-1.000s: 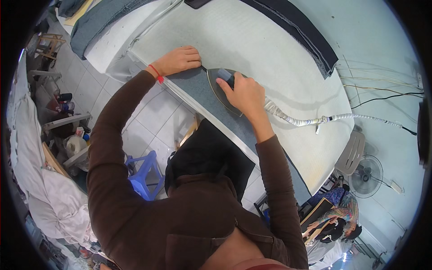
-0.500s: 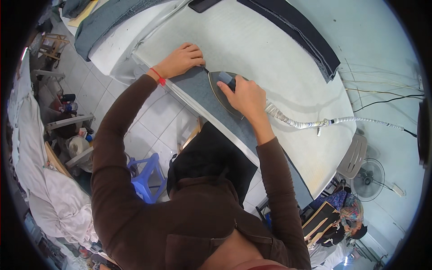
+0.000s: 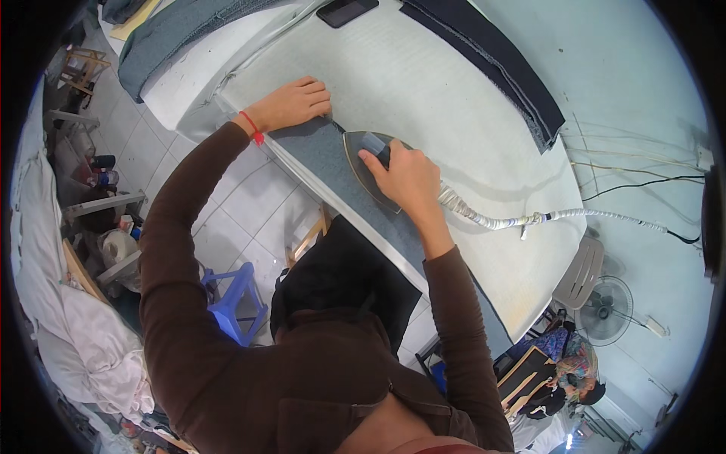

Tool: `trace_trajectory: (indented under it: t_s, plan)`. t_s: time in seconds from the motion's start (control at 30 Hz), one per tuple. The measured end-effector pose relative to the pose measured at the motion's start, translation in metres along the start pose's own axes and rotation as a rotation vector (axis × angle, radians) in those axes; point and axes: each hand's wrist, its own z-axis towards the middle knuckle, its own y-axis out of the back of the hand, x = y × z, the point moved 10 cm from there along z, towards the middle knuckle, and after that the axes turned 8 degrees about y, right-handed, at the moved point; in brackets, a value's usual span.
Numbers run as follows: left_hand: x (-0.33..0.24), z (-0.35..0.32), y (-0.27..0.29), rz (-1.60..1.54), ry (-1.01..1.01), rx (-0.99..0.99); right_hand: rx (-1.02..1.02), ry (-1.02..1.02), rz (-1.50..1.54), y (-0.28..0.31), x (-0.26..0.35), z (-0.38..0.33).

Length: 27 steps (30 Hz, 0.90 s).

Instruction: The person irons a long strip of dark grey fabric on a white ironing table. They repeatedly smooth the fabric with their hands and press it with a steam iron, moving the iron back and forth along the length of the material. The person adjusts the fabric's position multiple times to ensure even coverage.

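My right hand (image 3: pixel 408 178) is wrapped around the handle of a clothes iron (image 3: pixel 361 172). The iron's pointed end faces my left hand, and its plate rests on a long strip of grey-blue fabric (image 3: pixel 314 151). This strip lies along the near edge of a pale padded ironing table (image 3: pixel 469 98). At the strip's far left end, the curled fingers of my left hand (image 3: pixel 302 104) press on and hold the fabric; the fingertips are partly hidden. A short dark bit of the fabric's edge shows between those fingers and the iron.
A wrapped hose (image 3: pixel 491 222) runs from the iron toward the right wall. Folded dark fabric (image 3: pixel 491 64) and a phone (image 3: pixel 346 9) lie on the table's far side. More grey-blue fabric (image 3: pixel 178 45) is at upper left. A blue stool (image 3: pixel 240 306) and a fan (image 3: pixel 605 309) stand nearby.
The whole view has shifted slightly. The iron's tip is a little farther from my left fingers. Both hands keep their holds.
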Motion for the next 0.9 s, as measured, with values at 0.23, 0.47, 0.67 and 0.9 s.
trace_trajectory:
  t_s: [0.23, 0.47, 0.67, 0.9]
  plan:
    - [-0.002, -0.012, 0.001, -0.072, -0.059, -0.042, 0.007, -0.009, 0.021, -0.006, 0.004, 0.004]
    - [0.005, -0.019, 0.001, -0.134, -0.021, -0.056, -0.012, 0.017, -0.026, -0.001, 0.019, 0.026]
    - [0.028, -0.012, 0.008, -0.205, 0.231, 0.057, -0.015, -0.008, 0.010, 0.000, 0.006, 0.012]
    - [0.051, -0.010, 0.005, -0.370, 0.310, 0.128, -0.008, 0.006, -0.010, 0.002, 0.009, 0.010]
